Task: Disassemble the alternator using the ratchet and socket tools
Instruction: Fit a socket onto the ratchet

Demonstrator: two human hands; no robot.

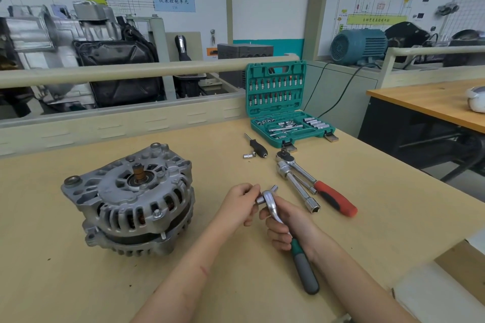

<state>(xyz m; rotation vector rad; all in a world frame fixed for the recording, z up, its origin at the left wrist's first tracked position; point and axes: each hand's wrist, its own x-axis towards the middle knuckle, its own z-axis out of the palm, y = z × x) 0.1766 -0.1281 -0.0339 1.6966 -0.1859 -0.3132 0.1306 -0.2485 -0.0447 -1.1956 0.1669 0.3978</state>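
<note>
Right hand [284,225] is wrapped around the shaft of the green-and-grey ratchet [291,238] near the middle of the bench, while the left hand [242,203] pinches a small socket [260,200] right at the ratchet's head. Alternator [131,202] sits shaft-up on the table [65,283] to the left, well apart from both hands. Further right lie a red-handled ratchet [319,186] and extension bar [299,189], with the open green socket case [286,107] at the far edge.
</note>
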